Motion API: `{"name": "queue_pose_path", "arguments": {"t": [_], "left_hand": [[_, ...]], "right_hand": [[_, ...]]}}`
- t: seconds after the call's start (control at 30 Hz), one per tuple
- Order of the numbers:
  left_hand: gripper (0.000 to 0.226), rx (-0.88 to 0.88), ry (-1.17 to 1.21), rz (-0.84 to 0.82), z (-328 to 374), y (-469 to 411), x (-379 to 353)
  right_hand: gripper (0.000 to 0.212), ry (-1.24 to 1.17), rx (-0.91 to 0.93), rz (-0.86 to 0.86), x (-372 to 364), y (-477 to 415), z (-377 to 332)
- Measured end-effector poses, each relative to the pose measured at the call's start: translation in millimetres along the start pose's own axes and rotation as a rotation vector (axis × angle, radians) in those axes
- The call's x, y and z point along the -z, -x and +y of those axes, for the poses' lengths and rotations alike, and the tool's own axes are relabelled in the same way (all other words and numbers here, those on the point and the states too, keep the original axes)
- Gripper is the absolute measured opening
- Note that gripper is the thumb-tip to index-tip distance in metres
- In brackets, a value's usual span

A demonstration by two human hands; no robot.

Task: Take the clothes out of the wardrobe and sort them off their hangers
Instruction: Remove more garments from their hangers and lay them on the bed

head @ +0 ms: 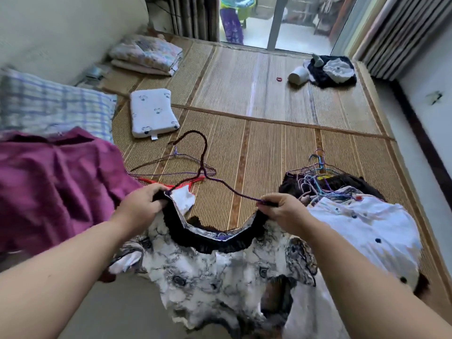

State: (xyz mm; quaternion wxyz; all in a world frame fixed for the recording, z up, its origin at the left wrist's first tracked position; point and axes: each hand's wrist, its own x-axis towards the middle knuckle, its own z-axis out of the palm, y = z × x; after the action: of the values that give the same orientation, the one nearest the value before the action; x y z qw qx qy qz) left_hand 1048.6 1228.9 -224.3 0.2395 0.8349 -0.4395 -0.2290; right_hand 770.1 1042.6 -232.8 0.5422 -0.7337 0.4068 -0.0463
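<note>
1. the left hand is holding the black collar of a black-and-white top, its grip curling tight round the cloth beside a white label.
2. the right hand is pinching the collar's other end along with the purple arm of a hanger, its grip closing on both.
3. the top is hanging from both hands, between the forearms, at the near edge of the mat; the hanger's hook is pointing away from the person.
4. a bunch of hangers is lying on clothes to the right, by a white shirt; a magenta cloth is lying left.
</note>
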Motion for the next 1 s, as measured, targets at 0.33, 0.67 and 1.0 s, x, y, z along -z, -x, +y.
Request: {"name": "queue_pose_path", "arguments": {"t": [0.33, 0.67, 1.0], "left_hand": [[0.014, 0.036, -0.056, 0.045, 4, -88, -28], [0.02, 0.207, -0.158, -0.053, 26, -236, -92], [0.053, 0.349, -0.268, -0.102, 0, -299, -163]], "right_hand": [[0.019, -0.074, -0.105, 0.153, 3, -102, 10], [0.01, -0.033, -0.191, 0.203, 73, -229, 70], [0.06, 0.336, -0.284, 0.14, 67, -312, 137]]}}
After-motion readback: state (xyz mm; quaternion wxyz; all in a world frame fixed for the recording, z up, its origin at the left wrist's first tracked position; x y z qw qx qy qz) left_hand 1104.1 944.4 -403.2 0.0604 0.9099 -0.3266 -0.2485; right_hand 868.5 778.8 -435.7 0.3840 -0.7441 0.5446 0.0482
